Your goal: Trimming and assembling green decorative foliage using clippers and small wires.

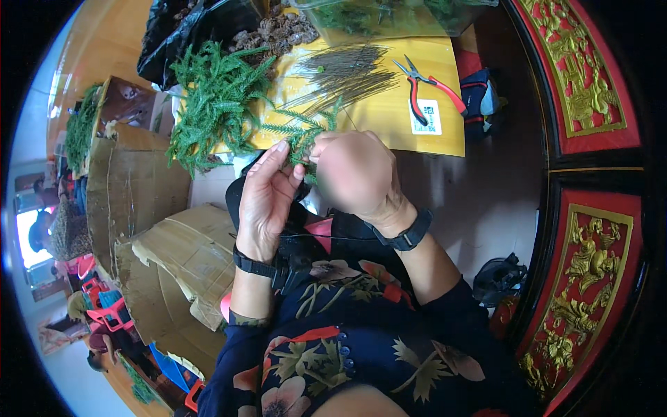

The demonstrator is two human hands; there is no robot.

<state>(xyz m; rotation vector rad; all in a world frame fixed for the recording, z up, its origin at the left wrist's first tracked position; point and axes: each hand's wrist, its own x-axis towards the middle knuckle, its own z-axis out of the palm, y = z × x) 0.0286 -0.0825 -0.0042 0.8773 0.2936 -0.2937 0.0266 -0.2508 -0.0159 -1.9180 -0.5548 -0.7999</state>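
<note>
Green sprig (303, 136) pinched between both hands above the lap, left hand (266, 201) with fingers extended along it, right hand (354, 174) curled closed around its stem, beyond them a pile of green sprigs (212, 104), thin wires (347, 73), red-handled pliers (425, 87) on a yellow board (417, 121)

Between your hands (316, 184) sits a feathery green plastic sprig (303, 135), matt and bristly. Just beyond them lie thin dull metal wires (344, 73) on a smooth yellow tabletop (389, 121), beside steel pliers with glossy red plastic grips (427, 87). Left of your hands, rough brown corrugated cardboard (149, 208).
</note>
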